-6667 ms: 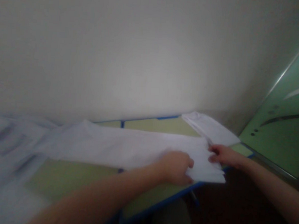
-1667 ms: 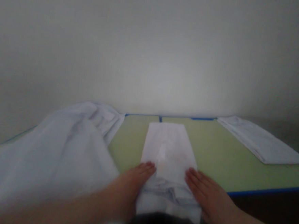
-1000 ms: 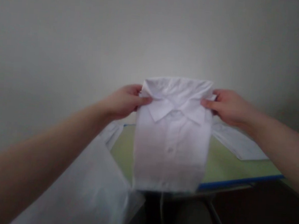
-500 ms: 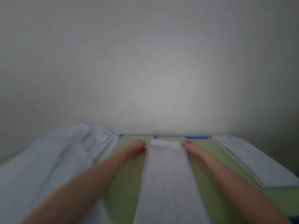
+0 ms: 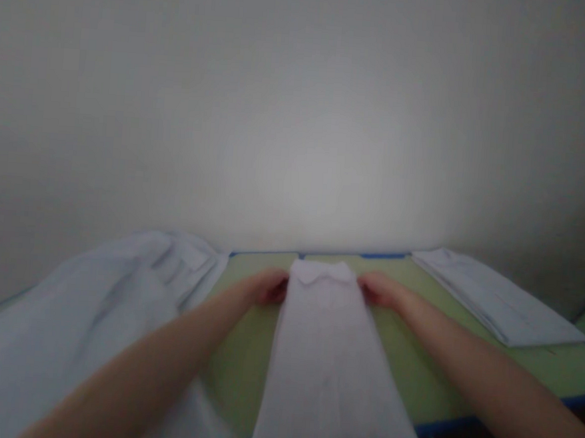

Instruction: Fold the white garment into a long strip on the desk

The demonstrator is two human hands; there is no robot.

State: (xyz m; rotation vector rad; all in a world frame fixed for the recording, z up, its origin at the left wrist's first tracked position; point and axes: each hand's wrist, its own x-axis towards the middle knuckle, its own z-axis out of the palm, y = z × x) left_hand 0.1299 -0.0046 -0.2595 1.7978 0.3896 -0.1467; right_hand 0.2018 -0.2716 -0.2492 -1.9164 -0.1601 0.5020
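Observation:
A white shirt (image 5: 327, 368), folded into a long narrow panel, lies before me with its collar (image 5: 321, 271) at the far end. My left hand (image 5: 272, 286) is closed at the shirt's left edge just below the collar, the fingertips partly hidden by shadow and blur. Across from it, my right hand (image 5: 376, 289) pinches the opposite edge. The panel widens toward me, and its near end reaches the table's front edge.
A loose heap of white cloth (image 5: 100, 312) covers the left side. At the back right lies a folded white garment (image 5: 497, 300). The green table top (image 5: 431, 389) has blue edging and meets a plain grey wall (image 5: 309, 127).
Both hands have slid slightly nearer along the shirt's edges, below the collar, whose points now show more plainly. The view has tilted a little, and the shirt's near end has come into sight.

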